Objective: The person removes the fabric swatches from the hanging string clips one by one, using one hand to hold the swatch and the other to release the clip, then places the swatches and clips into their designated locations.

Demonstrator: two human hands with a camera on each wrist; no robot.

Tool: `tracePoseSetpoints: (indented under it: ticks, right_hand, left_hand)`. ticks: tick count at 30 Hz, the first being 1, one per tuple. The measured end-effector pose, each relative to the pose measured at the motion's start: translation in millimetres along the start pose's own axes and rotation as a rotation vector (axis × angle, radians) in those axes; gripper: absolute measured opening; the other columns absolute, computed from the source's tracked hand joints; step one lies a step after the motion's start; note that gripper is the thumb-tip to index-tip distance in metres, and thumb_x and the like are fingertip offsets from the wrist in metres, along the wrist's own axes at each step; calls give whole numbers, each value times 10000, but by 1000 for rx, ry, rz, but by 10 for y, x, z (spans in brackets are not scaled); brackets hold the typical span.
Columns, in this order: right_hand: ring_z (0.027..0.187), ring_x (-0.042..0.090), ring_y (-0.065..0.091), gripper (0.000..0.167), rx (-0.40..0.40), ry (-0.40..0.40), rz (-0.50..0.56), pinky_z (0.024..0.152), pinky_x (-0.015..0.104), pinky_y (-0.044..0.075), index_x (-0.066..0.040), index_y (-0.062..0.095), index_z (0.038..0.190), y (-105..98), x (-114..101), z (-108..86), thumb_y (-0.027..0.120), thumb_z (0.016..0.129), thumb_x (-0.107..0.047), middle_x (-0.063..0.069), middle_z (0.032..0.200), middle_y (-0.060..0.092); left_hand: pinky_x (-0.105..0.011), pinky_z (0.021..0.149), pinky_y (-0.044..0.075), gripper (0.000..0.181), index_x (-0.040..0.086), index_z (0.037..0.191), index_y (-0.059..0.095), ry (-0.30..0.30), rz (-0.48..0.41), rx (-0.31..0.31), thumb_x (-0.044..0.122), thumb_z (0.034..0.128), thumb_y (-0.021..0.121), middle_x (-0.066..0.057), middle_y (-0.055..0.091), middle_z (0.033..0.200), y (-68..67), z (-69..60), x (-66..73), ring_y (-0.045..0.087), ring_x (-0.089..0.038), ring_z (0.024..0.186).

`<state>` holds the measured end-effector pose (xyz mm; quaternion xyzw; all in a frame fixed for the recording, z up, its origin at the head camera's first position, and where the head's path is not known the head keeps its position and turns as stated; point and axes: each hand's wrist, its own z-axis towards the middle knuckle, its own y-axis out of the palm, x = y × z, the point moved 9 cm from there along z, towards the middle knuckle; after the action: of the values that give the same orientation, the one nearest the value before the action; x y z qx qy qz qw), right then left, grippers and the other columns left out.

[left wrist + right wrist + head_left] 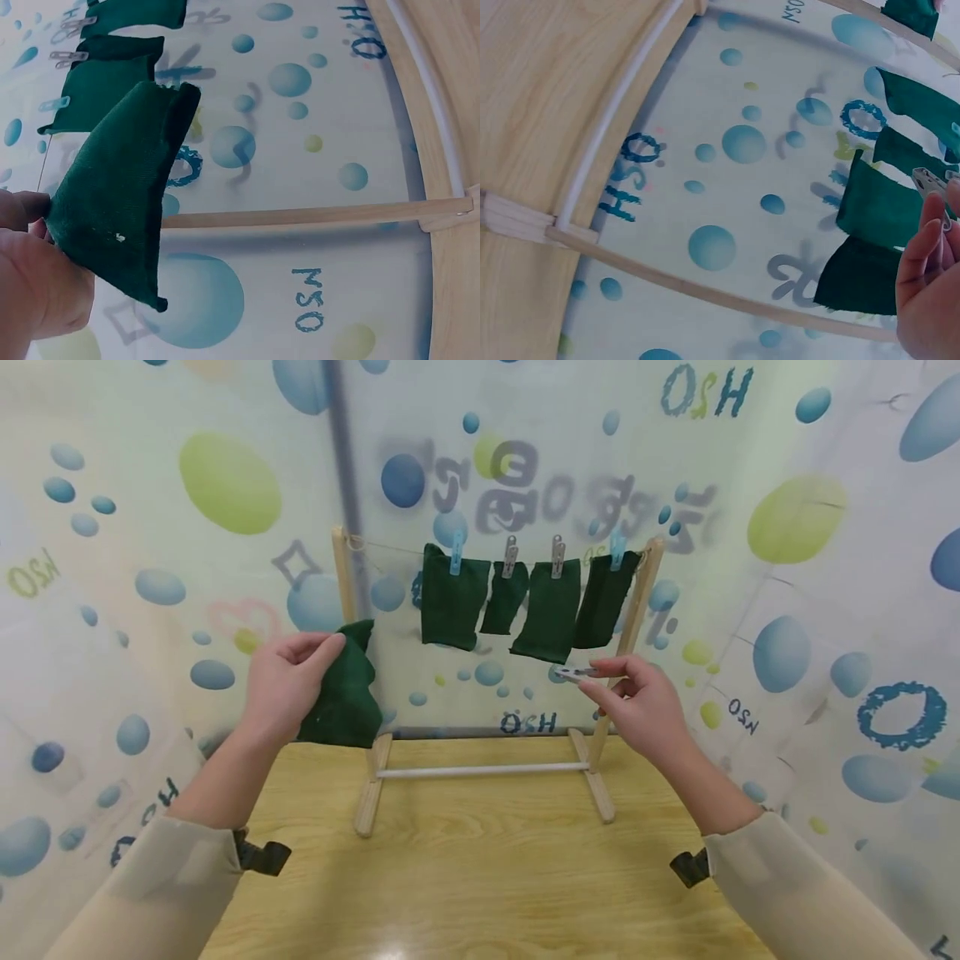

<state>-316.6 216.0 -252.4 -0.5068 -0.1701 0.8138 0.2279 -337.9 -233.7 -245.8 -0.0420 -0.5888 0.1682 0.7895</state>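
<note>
My left hand (pixel 288 685) pinches a dark green cloth piece (pixel 343 702) by its upper part, left of the rack's left post; the cloth hangs below the fingers. In the left wrist view this cloth (pixel 120 180) shows a small white speck. Between thumb and fingertips, my right hand (pixel 641 702) holds a grey clothespin (pixel 574 673), just below the hanging cloths near the right post. Several green cloths (pixel 454 602) hang from a thin string (pixel 390 547), fixed by blue clothespins (pixel 457 553) and grey clothespins (pixel 557 557).
A wooden rack with a left post (pixel 344 577) and right post (pixel 641 593) stands on the wood-grain table (pixel 480 860). A white rod (pixel 483 771) joins its feet low down. Behind and beside it hangs a patterned curtain (pixel 225 568) with blue and green dots.
</note>
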Motion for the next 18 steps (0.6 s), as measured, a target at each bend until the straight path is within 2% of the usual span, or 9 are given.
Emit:
tracePoseSetpoints:
  ticks: [5,8,9,12,14,16,18]
  right_hand:
    - [702,85,654,383,-8,63,11,556,257,477,-45,696,1357,-45,205,-125,782,1051,-258,171,1234,716]
    - [697,99,652,382,-1,84,2,538,277,467,-57,703,1351,-83,330,-190,785,1049,-276,122,1212,719]
    - [695,106,650,380,3,88,3,530,282,460,-60,705,1346,-97,372,-209,787,1047,-280,87,1183,724]
    - [693,119,650,382,22,105,7,517,292,446,-66,714,1330,-144,488,-255,797,1040,-299,-54,1118,715]
    - [696,114,661,390,33,120,10,531,285,462,-69,717,1331,-175,569,-284,802,1036,-310,-145,1091,699]
    - [699,103,664,400,41,138,6,544,278,472,-67,714,1336,-203,645,-313,800,1037,-318,-197,1085,682]
    - [699,95,667,414,44,157,1,545,281,472,-72,711,1350,-229,721,-345,799,1038,-330,-220,1080,674]
  left_hand:
    - [-163,741,596,492,0,1381,716,-21,-31,-34,399,1094,691,261,746,907,-64,-97,-120,696,9,833]
    - [-141,778,593,523,-12,1449,672,-36,0,-50,389,1114,657,272,724,985,-105,-156,-216,691,24,881]
    - [-127,801,585,541,-11,1475,657,-42,24,-51,397,1120,642,238,728,1056,-122,-167,-258,678,17,950]
    - [-130,916,556,586,22,1539,614,-74,106,-63,448,1137,586,46,709,1336,-170,-217,-390,631,-109,1240]
    - [-116,934,531,597,44,1555,602,-86,158,-70,475,1145,555,-88,637,1486,-204,-248,-476,575,-163,1315]
    - [-120,929,539,601,31,1550,597,-90,174,-81,477,1151,537,-185,587,1552,-230,-286,-544,606,-152,1285]
    - [-99,868,552,603,10,1536,599,-94,170,-84,471,1152,537,-208,576,1555,-260,-313,-620,649,-35,1136]
